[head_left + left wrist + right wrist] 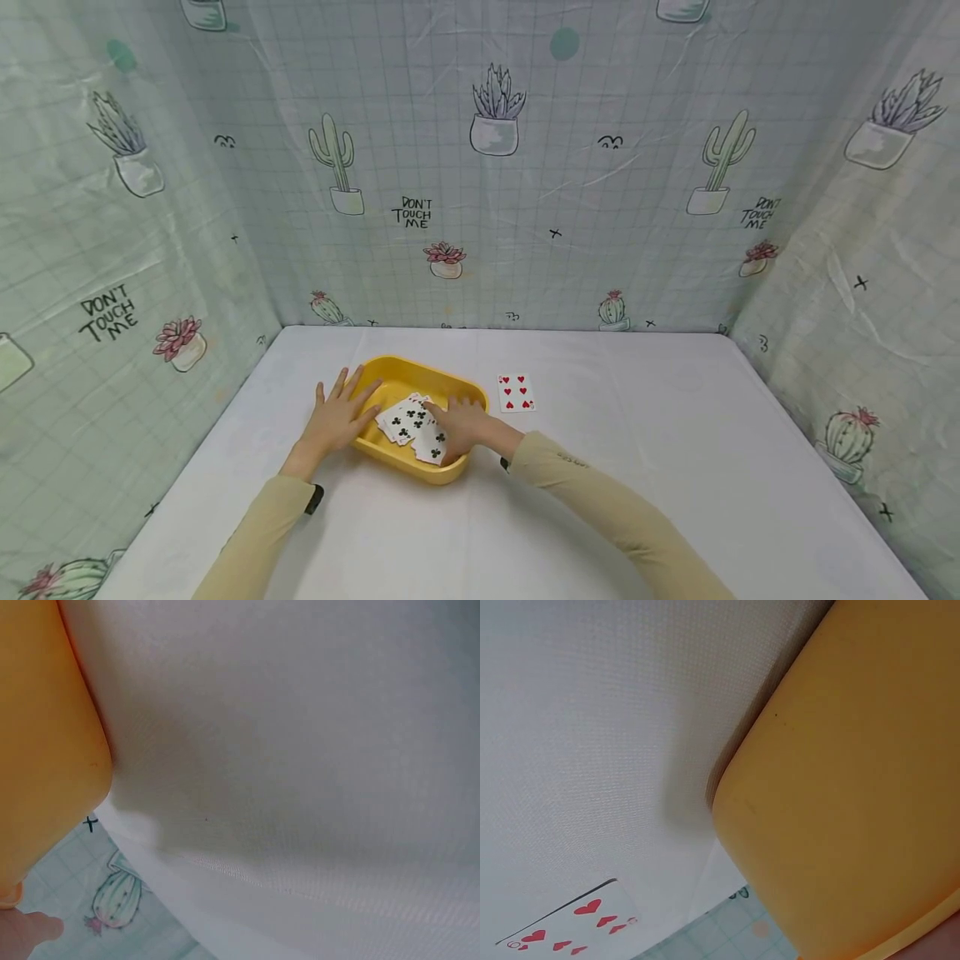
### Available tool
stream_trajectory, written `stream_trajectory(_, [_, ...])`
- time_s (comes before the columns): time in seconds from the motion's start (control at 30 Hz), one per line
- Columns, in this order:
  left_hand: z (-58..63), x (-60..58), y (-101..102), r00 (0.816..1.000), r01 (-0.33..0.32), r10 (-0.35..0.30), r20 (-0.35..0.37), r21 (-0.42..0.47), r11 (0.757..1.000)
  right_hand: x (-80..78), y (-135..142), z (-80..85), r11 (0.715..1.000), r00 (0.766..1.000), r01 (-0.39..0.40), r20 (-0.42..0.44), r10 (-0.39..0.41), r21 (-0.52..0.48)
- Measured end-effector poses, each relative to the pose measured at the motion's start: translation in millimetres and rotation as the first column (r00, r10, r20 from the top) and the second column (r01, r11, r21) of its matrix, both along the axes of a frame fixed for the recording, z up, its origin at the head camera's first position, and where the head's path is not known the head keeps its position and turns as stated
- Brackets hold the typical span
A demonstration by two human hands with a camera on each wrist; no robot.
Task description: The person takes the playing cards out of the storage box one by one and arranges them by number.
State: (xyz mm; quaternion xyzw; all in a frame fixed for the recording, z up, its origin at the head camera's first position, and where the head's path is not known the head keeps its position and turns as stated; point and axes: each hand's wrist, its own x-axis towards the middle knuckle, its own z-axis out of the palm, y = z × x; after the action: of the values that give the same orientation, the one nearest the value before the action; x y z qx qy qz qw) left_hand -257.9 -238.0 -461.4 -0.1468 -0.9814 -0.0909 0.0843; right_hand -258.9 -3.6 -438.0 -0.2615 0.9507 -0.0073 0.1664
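Note:
A yellow plastic basin (411,471) stands on the table with several playing cards (408,418) fanned in it, black clubs facing up. My left hand (337,417) lies over the basin's left rim, fingers straight and spread. From the right side my right hand (463,427) reaches into the basin over the cards. Its index finger and thumb are spread apart at the right end of the fan, and the hand covers part of the cards there. In both wrist views the basin's outer wall fills one side, and only fingertips (34,930) show in the left one.
A six of hearts (516,392) lies face up on the white table, just right of the basin. White cloth (637,467) covers the table. A curtain (525,192) printed with cacti hangs along the back and both sides.

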Motion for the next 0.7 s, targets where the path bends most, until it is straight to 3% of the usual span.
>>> stream_trajectory(0.7, [1.1, 0.9, 0.1, 1.000, -0.006, 0.006, 0.014, -0.011, 1.000, 3.5, 5.9, 7.2, 0.995, 0.996, -0.072, -0.051, 0.069, -0.065])
